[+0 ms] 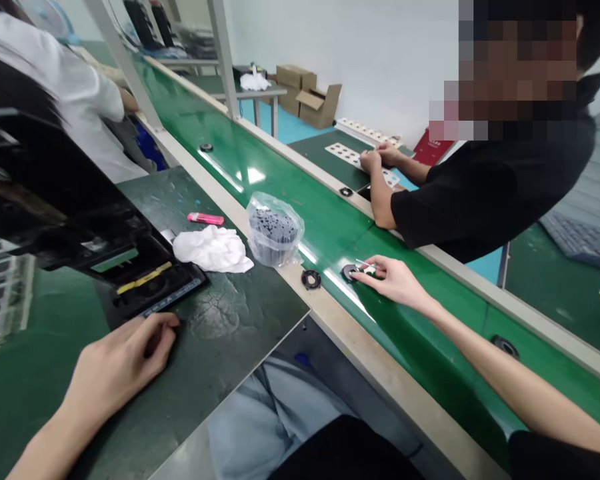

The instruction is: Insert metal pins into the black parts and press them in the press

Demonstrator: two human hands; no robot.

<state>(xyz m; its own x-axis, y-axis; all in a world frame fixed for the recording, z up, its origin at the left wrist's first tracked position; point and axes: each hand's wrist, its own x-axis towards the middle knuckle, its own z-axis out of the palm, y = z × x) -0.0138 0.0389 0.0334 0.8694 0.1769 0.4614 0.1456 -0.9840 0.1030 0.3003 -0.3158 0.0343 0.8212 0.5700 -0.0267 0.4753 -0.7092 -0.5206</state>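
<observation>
My right hand (395,283) reaches over the green belt with its fingers closed on a small round black part (350,271). A thin white stick (365,264) also shows at those fingers. My left hand (120,357) rests on the dark green table with its fingers curled in, and nothing shows in them. Just beyond it stands a black machine (150,280) with a yellow strip at its base. Another black ring-shaped part (311,279) lies on the belt's near rail. Beside that, a clear bag (275,230) holds many thin dark sticks.
A crumpled white cloth (213,249) and a pink lighter-like item (206,219) lie on the table. More black round parts (505,346) sit along the belt (300,193). Across it, a person in black (490,193) handles a white perforated strip. Another person in white (75,80) is at far left.
</observation>
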